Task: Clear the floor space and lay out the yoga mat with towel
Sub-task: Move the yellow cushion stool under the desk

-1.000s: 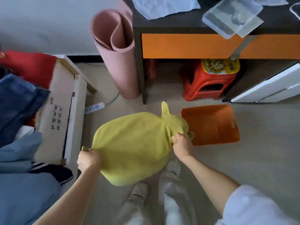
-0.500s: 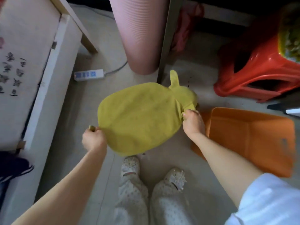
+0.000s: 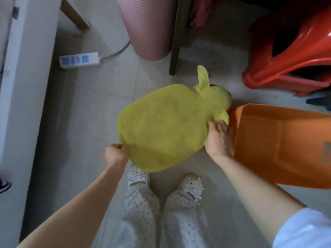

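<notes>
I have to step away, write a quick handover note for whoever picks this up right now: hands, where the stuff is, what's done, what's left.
Left hand: grips the near-left edge of the yellow towel.
Right hand: holds the towel's right edge beside its small flap, over the rim of the orange bin.
The towel is held spread out flat above the floor, in front of the feet.
Pink yoga mat: rolled, standing upright beside the dark table leg; not yet laid out.
On the floor: the orange bin, a red stool and a power strip.
Left: clear the floor, unroll the mat, lay the towel on it.
</notes>
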`<action>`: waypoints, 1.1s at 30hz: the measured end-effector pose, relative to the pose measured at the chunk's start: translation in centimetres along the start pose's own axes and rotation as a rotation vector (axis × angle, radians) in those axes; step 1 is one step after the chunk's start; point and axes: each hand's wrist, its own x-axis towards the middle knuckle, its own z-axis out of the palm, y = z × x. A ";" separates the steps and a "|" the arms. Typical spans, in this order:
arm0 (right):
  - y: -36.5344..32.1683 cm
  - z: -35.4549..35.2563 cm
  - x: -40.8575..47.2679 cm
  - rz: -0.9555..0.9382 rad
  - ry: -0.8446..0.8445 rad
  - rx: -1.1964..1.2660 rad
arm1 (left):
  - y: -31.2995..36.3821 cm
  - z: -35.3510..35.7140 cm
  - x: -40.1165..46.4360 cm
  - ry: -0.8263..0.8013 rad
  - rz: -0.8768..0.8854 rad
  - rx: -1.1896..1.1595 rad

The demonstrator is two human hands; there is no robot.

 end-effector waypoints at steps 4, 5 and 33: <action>-2.2 2.6 -4.0 -0.271 -0.051 -0.065 | 0.1 -0.6 0.4 -0.094 0.001 0.112; -3.0 3.6 -5.1 -0.360 -0.090 -0.065 | 0.2 -0.7 0.7 -0.118 -0.003 0.078; 3.4 3.8 -3.2 -0.147 0.005 -0.166 | 6.2 6.7 -3.9 -0.529 0.372 -0.019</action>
